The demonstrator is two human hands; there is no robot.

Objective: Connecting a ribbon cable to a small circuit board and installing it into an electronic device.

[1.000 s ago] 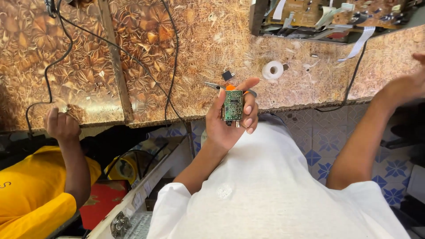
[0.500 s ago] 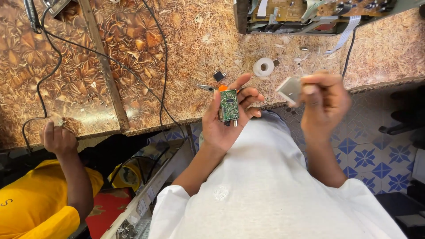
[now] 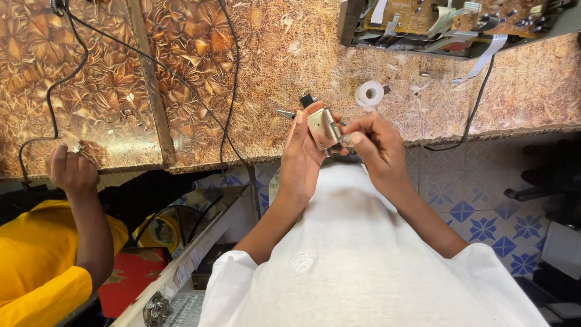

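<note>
bright, even light | counter (image 3: 109, 133) glare | edges perhaps warped

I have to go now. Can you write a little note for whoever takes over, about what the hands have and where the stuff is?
Left hand: raised above the lap, gripping a small metal box part.
Right hand: fingertips pinched at the part's right edge.
On the patterned table: white tape roll, small black piece, open circuit-board unit at the far edge.
A neighbour's hand rests on the table's left edge.
Done or left: cannot tell.
</note>
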